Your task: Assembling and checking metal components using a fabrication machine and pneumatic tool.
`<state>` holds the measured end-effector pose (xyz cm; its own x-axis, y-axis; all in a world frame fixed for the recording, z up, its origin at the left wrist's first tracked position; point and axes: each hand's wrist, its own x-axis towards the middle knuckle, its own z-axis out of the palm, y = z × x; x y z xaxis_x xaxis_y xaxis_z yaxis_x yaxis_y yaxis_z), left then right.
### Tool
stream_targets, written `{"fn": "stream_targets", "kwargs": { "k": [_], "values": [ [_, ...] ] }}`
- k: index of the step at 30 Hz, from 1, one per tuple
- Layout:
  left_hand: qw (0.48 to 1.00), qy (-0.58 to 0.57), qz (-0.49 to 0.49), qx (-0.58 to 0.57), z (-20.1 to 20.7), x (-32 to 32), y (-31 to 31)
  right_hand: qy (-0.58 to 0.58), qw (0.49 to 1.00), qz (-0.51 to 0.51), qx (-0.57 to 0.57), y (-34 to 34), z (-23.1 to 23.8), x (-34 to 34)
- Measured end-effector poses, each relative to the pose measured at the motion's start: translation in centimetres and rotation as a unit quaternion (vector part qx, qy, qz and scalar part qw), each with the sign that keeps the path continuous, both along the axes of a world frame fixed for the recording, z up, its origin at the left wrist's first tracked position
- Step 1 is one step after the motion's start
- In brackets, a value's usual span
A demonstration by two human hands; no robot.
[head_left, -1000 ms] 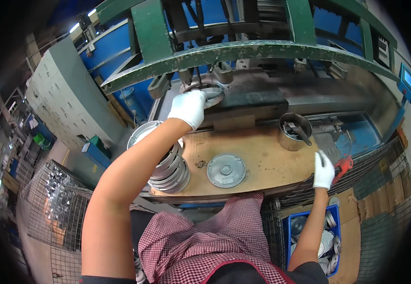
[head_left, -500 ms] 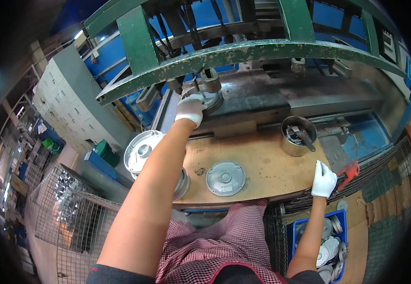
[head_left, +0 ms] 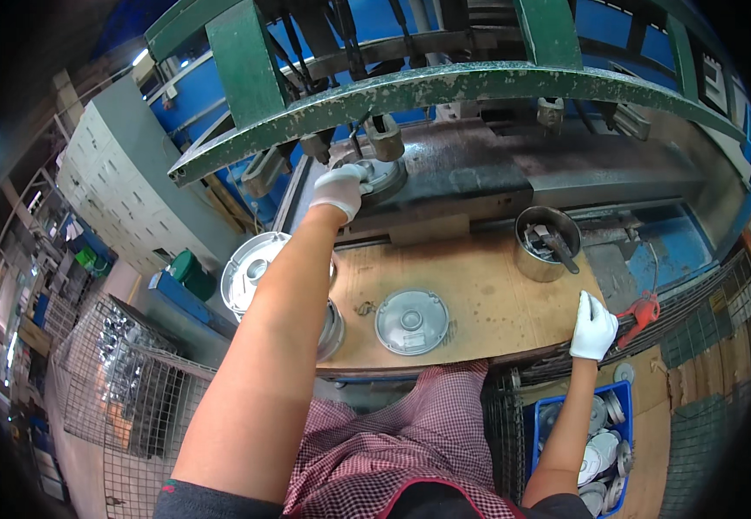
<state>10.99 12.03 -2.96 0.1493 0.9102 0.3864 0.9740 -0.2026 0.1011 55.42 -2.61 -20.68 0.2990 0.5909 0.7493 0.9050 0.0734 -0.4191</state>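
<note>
My left hand (head_left: 339, 190), in a white glove, reaches far forward to the machine bed. Its fingers are curled on the near left edge of a round grey metal cover (head_left: 385, 182), which lies under a clamp block (head_left: 384, 138). My right hand (head_left: 594, 327), also gloved in white, is at the right end of the worktable with its fingers pressed together; no held thing shows. Just right of it hangs a red trigger-shaped tool (head_left: 642, 313) on a thin line. Another round metal cover (head_left: 412, 321) lies flat on the cardboard-topped table between my arms.
Stacked round covers (head_left: 251, 272) stand at the table's left, partly behind my forearm. A metal pot (head_left: 538, 264) with scraps and a flat tool stands back right. A green machine beam (head_left: 444, 91) spans overhead. Blue crate (head_left: 538, 441) of metal parts sits low right; wire cage (head_left: 133, 415) left.
My left hand has shifted slightly to the left along the cover's edge on the machine bed. My right hand stays by the red tool. The view has tilted a little.
</note>
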Motion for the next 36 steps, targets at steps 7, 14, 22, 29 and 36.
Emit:
{"fn": "stream_targets", "kwargs": {
  "k": [7,14,22,29,36],
  "values": [
    [0.999,0.006,0.048,0.003,-0.7,1.2,0.1,0.003,0.999,-0.035,-0.008,0.2,0.4,-0.6],
    [0.999,0.003,0.041,0.016,-0.5,0.7,0.1,0.002,1.000,-0.021,-0.004,0.3,0.0,-0.3],
    [0.998,0.019,0.054,0.012,-0.6,0.8,0.1,0.000,0.999,-0.030,-0.023,0.3,0.4,-0.7],
    [0.997,0.038,0.069,-0.001,-0.9,1.5,0.4,0.020,0.998,-0.047,-0.021,0.1,0.2,-0.6],
    [0.999,0.008,0.047,-0.002,-0.7,1.5,0.6,-0.010,0.999,-0.035,0.011,0.3,-0.3,0.0]
  ]
}}
